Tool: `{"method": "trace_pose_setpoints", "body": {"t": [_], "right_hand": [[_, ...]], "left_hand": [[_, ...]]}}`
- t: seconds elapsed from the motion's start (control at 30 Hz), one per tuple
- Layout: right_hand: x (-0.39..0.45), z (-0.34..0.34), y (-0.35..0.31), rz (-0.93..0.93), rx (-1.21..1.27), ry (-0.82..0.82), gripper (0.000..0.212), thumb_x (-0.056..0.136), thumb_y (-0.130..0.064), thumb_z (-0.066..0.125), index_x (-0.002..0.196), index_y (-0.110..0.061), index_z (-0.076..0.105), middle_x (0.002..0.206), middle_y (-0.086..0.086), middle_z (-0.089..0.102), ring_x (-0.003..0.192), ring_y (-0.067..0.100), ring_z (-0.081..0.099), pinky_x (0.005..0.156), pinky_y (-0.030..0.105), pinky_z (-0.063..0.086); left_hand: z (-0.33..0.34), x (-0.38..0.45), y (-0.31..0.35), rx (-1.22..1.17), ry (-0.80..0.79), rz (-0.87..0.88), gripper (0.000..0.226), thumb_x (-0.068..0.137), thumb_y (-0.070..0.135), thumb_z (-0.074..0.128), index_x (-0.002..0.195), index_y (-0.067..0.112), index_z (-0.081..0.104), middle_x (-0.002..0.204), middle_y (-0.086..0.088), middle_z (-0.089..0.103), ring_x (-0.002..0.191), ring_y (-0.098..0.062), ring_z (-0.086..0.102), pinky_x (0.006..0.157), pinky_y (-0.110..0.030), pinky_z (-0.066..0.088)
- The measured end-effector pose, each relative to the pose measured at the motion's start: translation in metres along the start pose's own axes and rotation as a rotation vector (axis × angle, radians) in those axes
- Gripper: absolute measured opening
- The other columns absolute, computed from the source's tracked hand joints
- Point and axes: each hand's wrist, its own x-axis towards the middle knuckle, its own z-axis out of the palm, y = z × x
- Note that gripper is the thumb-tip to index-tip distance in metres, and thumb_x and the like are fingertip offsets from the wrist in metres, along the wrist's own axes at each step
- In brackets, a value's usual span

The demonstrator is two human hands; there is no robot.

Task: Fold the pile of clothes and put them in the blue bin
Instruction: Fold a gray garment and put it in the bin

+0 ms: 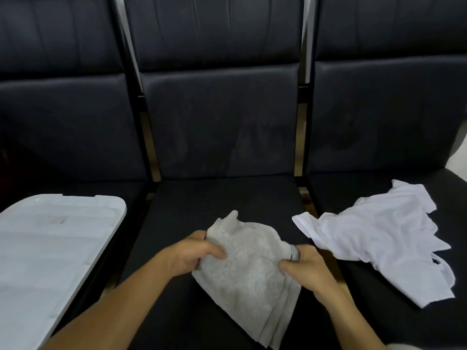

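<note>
Folding step: my left hand (199, 251) and right hand (302, 265) pinch the grey garment (249, 271); next, flatten and halve it beside the white shirt (384, 238).

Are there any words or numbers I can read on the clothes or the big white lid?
No words or numbers can be read.
White lid: a small faint rectangle near its middle, maybe a label, too blurred to read.
Grey cloth held by both hands: no text shows.
White shirt: a tiny dark tag at its edge, unreadable.
</note>
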Motion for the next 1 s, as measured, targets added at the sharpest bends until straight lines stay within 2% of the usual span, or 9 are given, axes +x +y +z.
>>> {"method": "trace_pose_setpoints", "body": {"t": [0.13, 0.3, 0.37, 0.43, 0.57, 0.63, 0.73, 0.83, 1.0], "right_hand": [[-0.043, -0.004, -0.044, -0.183, 0.23, -0.191, 0.026, 0.086, -0.015, 0.074, 0.104, -0.032, 0.068, 0.099, -0.01, 0.075, 0.093, 0.005, 0.071, 0.078, 0.026, 0.057], [-0.103, 0.02, -0.129, -0.509, 0.134, -0.317, 0.032, 0.082, -0.019, 0.078, 0.11, -0.03, 0.067, 0.103, -0.016, 0.073, 0.097, 0.0, 0.069, 0.08, 0.022, 0.056], [-0.126, 0.042, -0.164, -0.605, 0.104, -0.363, 0.028, 0.082, -0.016, 0.078, 0.105, -0.029, 0.068, 0.098, -0.02, 0.074, 0.092, -0.002, 0.07, 0.073, 0.014, 0.055], [-0.151, 0.067, -0.196, -0.666, 0.067, -0.442, 0.023, 0.082, -0.016, 0.078, 0.104, -0.023, 0.072, 0.096, -0.015, 0.076, 0.092, 0.001, 0.072, 0.073, 0.016, 0.056], [-0.201, 0.142, -0.241, -0.792, -0.04, -0.647, 0.024, 0.086, -0.016, 0.076, 0.109, -0.019, 0.072, 0.102, -0.008, 0.077, 0.095, 0.006, 0.072, 0.08, 0.024, 0.059], [-0.219, 0.18, -0.252, -0.851, -0.128, -0.717, 0.025, 0.086, -0.019, 0.076, 0.11, -0.012, 0.072, 0.102, 0.001, 0.076, 0.095, 0.013, 0.072, 0.082, 0.033, 0.06], [-0.258, 0.271, -0.257, -0.918, -0.3, -0.868, 0.026, 0.086, -0.022, 0.077, 0.101, -0.001, 0.072, 0.095, 0.014, 0.075, 0.089, 0.023, 0.072, 0.081, 0.044, 0.057], [-0.285, 0.345, -0.245, -0.949, -0.468, -1.0, 0.014, 0.085, -0.023, 0.077, 0.086, -0.01, 0.072, 0.088, 0.008, 0.074, 0.085, 0.021, 0.07, 0.079, 0.043, 0.057], [-0.309, 0.431, -0.211, -0.968, -0.676, -1.098, 0.02, 0.082, -0.018, 0.079, 0.073, -0.006, 0.066, 0.072, 0.006, 0.062, 0.07, 0.018, 0.059, 0.067, 0.034, 0.048]], "left_hand": [[-0.014, -0.063, -0.006, -0.252, 0.007, 0.104, 0.056, 0.072, 0.016, 0.085, 0.124, 0.016, 0.063, 0.122, -0.009, 0.07, 0.115, -0.028, 0.066, 0.102, -0.049, 0.049], [-0.051, -0.156, -0.028, -0.336, 0.136, 0.286, 0.041, 0.086, 0.023, 0.071, 0.123, 0.005, 0.067, 0.121, -0.013, 0.071, 0.113, -0.026, 0.067, 0.101, -0.041, 0.05], [-0.071, -0.202, -0.044, -0.395, 0.271, 0.388, 0.035, 0.09, 0.017, 0.067, 0.12, -0.001, 0.066, 0.119, -0.015, 0.071, 0.112, -0.029, 0.067, 0.095, -0.038, 0.055], [-0.09, -0.254, -0.066, -0.402, 0.439, 0.48, 0.035, 0.086, 0.02, 0.07, 0.113, -0.002, 0.069, 0.114, -0.014, 0.073, 0.109, -0.03, 0.069, 0.088, -0.034, 0.058], [-0.126, -0.359, -0.145, -0.329, 0.767, 0.606, 0.058, 0.059, 0.055, 0.087, 0.095, 0.011, 0.077, 0.1, -0.01, 0.076, 0.095, -0.025, 0.072, 0.076, -0.032, 0.056], [-0.133, -0.397, -0.182, -0.287, 0.857, 0.591, 0.055, 0.055, 0.058, 0.088, 0.087, 0.015, 0.078, 0.092, -0.007, 0.076, 0.085, -0.02, 0.073, 0.067, -0.026, 0.057], [-0.139, -0.468, -0.259, -0.255, 0.933, 0.467, 0.033, 0.079, 0.034, 0.077, 0.097, 0.007, 0.074, 0.096, -0.008, 0.077, 0.088, -0.021, 0.074, 0.072, -0.027, 0.06], [-0.141, -0.514, -0.328, -0.252, 0.964, 0.329, 0.023, 0.084, 0.022, 0.073, 0.094, 0.0, 0.072, 0.093, -0.011, 0.076, 0.088, -0.024, 0.073, 0.071, -0.026, 0.058], [-0.143, -0.527, -0.411, -0.319, 1.042, 0.202, 0.025, 0.085, 0.023, 0.075, 0.09, -0.001, 0.071, 0.089, -0.012, 0.075, 0.086, -0.026, 0.073, 0.071, -0.027, 0.057]]}}
